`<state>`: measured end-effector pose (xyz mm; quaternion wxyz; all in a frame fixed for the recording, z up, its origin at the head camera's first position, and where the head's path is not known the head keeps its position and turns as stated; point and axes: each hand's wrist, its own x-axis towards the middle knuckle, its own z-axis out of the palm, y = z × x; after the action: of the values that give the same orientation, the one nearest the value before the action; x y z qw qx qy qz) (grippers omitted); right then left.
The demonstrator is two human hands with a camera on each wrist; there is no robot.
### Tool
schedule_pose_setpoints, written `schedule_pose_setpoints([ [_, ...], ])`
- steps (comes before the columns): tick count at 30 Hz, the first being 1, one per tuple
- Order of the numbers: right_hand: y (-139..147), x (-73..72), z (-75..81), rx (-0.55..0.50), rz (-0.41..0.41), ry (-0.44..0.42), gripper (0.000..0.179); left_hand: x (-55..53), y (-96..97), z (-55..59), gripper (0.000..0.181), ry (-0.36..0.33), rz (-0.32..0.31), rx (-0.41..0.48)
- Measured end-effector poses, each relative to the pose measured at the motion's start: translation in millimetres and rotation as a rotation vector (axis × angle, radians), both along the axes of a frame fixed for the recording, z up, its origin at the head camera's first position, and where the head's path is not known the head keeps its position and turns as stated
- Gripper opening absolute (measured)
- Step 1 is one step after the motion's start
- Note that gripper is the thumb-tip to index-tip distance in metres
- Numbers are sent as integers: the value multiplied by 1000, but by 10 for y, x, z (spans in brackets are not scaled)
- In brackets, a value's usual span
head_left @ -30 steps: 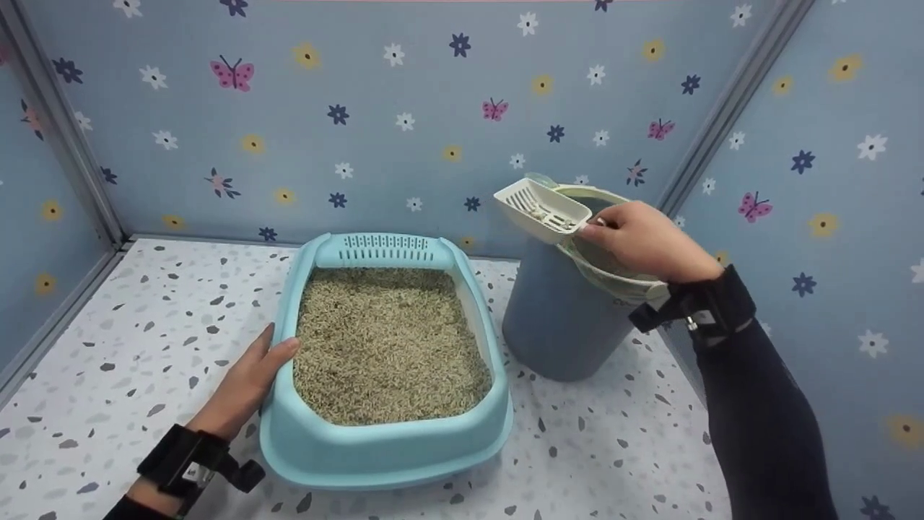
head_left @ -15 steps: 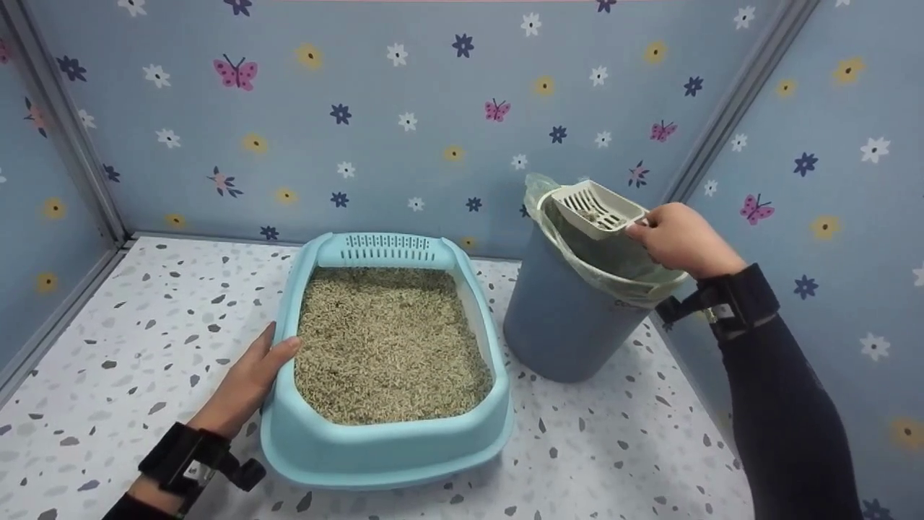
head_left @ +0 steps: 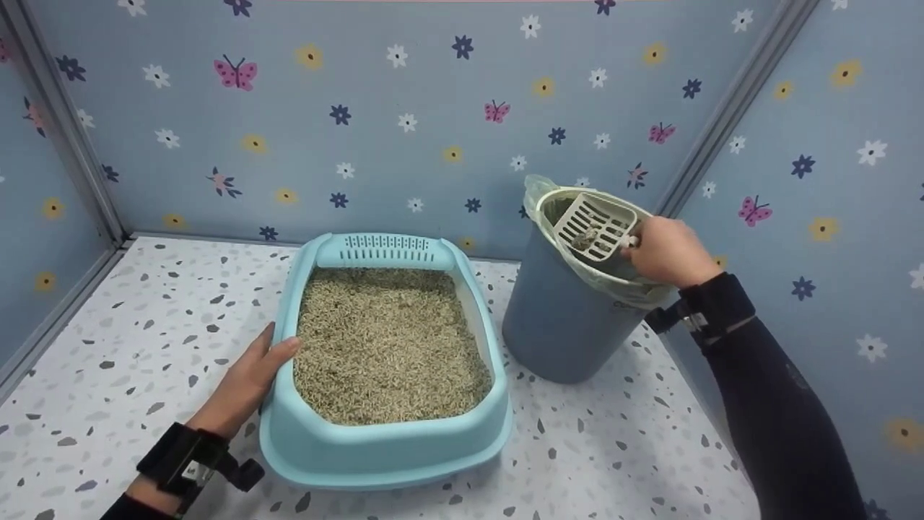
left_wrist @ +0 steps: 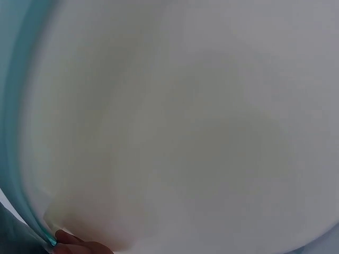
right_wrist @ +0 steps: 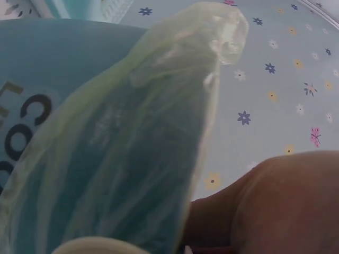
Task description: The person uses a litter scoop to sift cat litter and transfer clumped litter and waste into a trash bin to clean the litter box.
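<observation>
At three o'clock in the head view, a person's right hand clasps the handle of a pale slotted scoop, tilted and reaching toward ten o'clock with clumps on its slots. It hangs over the mouth of a blue-gray bin, whose rim wears a translucent liner. Just beside the bin, at its eight o'clock, a light blue tray holds tan litter; the left hand grips the tray's rim at nine o'clock, thumb over the edge. Behind, at twelve, stands a flowered wall.
</observation>
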<state>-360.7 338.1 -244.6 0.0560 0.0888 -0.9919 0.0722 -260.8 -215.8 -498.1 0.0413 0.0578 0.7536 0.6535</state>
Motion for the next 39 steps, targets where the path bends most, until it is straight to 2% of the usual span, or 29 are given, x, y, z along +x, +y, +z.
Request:
schedule_pose_setpoints([
  [9, -9, -26, -79, 67, 22, 123, 11, -14, -12, 4, 88, 0, -1, 11],
  [14, -23, -10, -136, 136, -3, 189, 15, -12, -12, 8, 87, 11, -7, 18],
  [24, -29, 23, -256, 442, 147, 577, 3, 1, -6, 4, 80, 40, -15, 44],
  [31, -34, -15, -331, 547, 254, 809, 26, 2, -7, 1, 79, 40, -8, 32],
  [33, -33, -24, -339, 560, 261, 822, 27, 2, -4, -1, 80, 36, -6, 25],
  [35, -36, -19, -335, 545, 249, 801, 25, 1, 0, -3, 81, 30, -5, 24],
  [39, -57, 50, -291, 427, 164, 707, 10, -3, 11, -1, 84, 16, -6, 22],
])
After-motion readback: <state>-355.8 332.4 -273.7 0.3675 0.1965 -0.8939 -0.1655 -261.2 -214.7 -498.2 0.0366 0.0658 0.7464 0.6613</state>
